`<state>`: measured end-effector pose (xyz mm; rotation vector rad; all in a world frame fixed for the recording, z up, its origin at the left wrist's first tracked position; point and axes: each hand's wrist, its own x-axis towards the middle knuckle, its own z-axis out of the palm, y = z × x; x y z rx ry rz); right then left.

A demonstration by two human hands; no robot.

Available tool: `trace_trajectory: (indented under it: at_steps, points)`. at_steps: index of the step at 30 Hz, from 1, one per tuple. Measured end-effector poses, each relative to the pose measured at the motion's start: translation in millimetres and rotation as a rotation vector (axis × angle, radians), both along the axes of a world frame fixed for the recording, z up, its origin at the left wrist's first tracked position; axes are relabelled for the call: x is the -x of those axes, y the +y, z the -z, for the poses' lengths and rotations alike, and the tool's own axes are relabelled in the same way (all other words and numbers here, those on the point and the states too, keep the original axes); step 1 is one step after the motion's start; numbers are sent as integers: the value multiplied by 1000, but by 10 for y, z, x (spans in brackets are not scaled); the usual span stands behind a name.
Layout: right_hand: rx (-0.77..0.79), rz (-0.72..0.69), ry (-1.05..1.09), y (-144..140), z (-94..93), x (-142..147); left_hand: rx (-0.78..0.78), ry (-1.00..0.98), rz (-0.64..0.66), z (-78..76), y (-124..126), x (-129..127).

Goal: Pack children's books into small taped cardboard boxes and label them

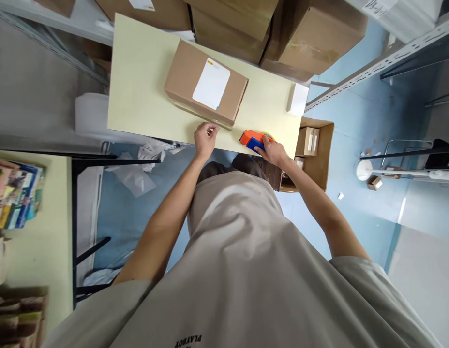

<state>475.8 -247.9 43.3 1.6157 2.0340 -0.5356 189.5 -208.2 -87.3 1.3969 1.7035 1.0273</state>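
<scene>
A brown cardboard box with a white label on top lies on the pale yellow table. My left hand is at the front side of the box, its thumb and fingers curled together in a pinch. Whatever they may hold is too small to make out, and I cannot tell if the fingertips touch the box. To the right, by the table's front edge, my right hand is wrapped round an orange and blue tape dispenser. Part of a yellow roll shows behind it.
Large cartons line the table's back edge. A small white box stands at its right end. An open carton holding smaller boxes is on the floor at right. Books lie on another table at left, near crumpled white wrapping.
</scene>
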Motion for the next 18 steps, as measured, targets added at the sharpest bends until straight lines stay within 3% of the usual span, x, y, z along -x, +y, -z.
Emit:
trace_trajectory:
  at_steps: [5, 13, 18]
  points:
    - [-39, 16, 4, 137, 230, 35, -22, -24, -96, 185, 80, -95]
    - [-72, -32, -28, 140, 333, 101, 75, -191, -163, -45, 57, -167]
    - [-45, -15, 34, 107, 311, 243, 222, -284, -451, -51, 122, -217]
